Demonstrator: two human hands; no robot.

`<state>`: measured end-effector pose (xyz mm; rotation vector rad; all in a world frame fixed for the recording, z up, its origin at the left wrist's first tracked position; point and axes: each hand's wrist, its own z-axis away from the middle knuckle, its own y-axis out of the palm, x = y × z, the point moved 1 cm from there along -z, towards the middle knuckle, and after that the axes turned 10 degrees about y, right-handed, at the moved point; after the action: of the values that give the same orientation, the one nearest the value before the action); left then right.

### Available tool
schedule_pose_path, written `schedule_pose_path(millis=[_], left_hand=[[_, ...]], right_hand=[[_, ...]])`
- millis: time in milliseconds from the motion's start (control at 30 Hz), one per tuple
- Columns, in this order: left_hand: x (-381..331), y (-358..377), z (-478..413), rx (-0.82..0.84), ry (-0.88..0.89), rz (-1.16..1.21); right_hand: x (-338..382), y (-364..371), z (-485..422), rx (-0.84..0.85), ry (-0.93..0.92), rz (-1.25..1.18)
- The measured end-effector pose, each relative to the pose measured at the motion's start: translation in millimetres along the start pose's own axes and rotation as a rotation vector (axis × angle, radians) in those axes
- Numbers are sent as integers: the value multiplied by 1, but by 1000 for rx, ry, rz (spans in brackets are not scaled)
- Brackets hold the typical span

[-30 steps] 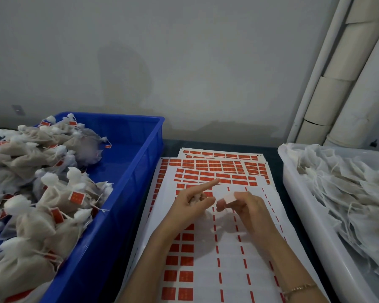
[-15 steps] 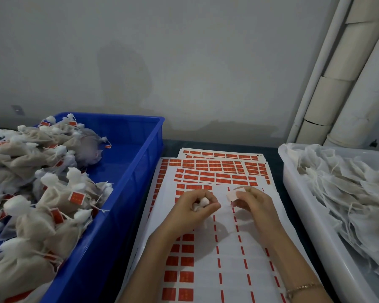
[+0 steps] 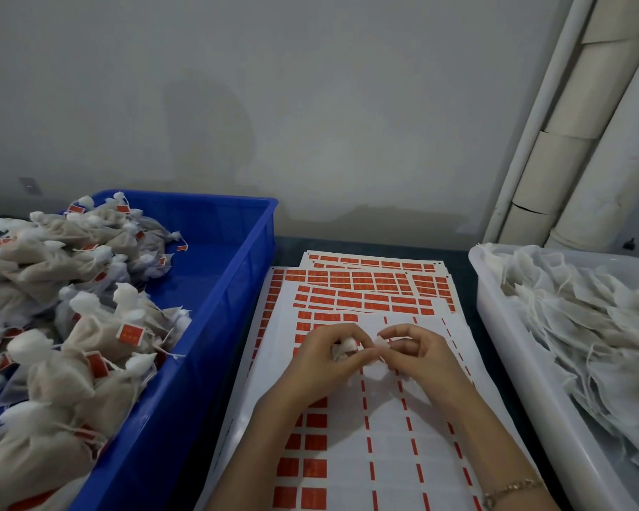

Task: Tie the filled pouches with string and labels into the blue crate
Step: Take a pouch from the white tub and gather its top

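Two bare hands, the left hand [image 3: 316, 359] and the right hand [image 3: 421, 357], each with a bare forearm behind it. Left forearm [image 3: 259, 448] uncovered from the wrist down to the frame edge near 6 o'clock. Right forearm [image 3: 473, 429] uncovered as well, down to the edge near 5 o'clock. Around the right wrist, also near 5 o'clock, a thin bracelet [image 3: 511, 487]: gold-coloured, slightly shiny, apparently made of small flat links, though blurred there.
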<state>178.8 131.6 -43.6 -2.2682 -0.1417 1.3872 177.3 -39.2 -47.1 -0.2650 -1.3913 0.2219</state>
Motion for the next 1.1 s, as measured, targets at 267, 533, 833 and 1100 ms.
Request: schedule_pose_path(millis=[267,533,833,1100], left_hand=[[5,-4,0,-45,-24,-57],[5,-4,-1,-37,-56,-70],[1,-4,-2,-98,-63,-12],[5,-7,-3,-188,-130,20]], right_hand=[[1,-2,1,11,19,-9],[1,-1,2,48,31,-3],[2,-1,3,98,46,-86],[3,-2,5,132,27,-37]])
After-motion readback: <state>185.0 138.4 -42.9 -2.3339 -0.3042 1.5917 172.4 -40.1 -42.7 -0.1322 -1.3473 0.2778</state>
